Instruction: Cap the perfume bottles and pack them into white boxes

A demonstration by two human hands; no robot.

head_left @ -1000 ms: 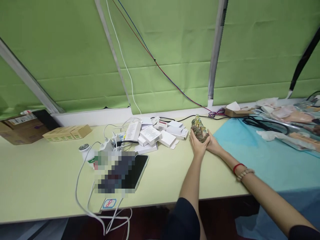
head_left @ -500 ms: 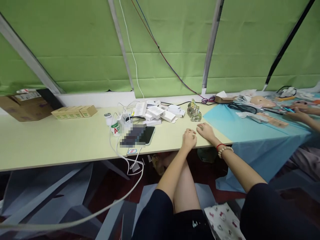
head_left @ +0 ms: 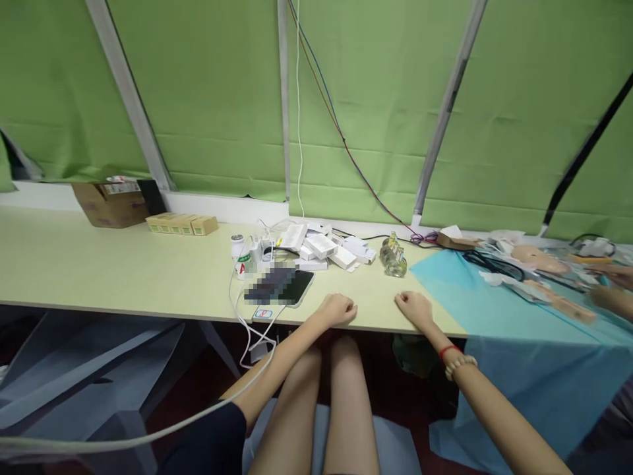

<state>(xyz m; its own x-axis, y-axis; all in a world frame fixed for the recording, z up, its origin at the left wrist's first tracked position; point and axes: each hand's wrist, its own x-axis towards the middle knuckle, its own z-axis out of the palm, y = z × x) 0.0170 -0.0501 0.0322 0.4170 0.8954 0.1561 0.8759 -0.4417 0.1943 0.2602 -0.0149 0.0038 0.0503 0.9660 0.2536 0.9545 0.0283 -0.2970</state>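
Observation:
My left hand (head_left: 337, 310) rests near the table's front edge, fingers curled in and nothing showing in them. To its left lies a phone (head_left: 300, 289) with a dark screen, partly under a blurred-out dark object. Also loosely closed, my right hand (head_left: 414, 310) sits on the table beside the corner of a blue cloth (head_left: 445, 297). It wears a red string and a beaded bracelet (head_left: 461, 367). Just beyond it, apart from the fingers, stand several small clear glass bottles (head_left: 394, 260). White small boxes (head_left: 321, 246) lie in a heap behind the phone.
White cables (head_left: 247, 336) hang over the front edge past a labelled can (head_left: 242, 265). Farther left are tan boxes (head_left: 182, 224) and an open carton (head_left: 111, 203). On the blue cloth at right, a co-worker's hand (head_left: 613, 301) is near tools and a skin-toned model head (head_left: 539, 258).
My hands have moved apart, the left one going left toward the phone. Their fingers are now more curled. The camera view has shifted, and my knees show between my arms.

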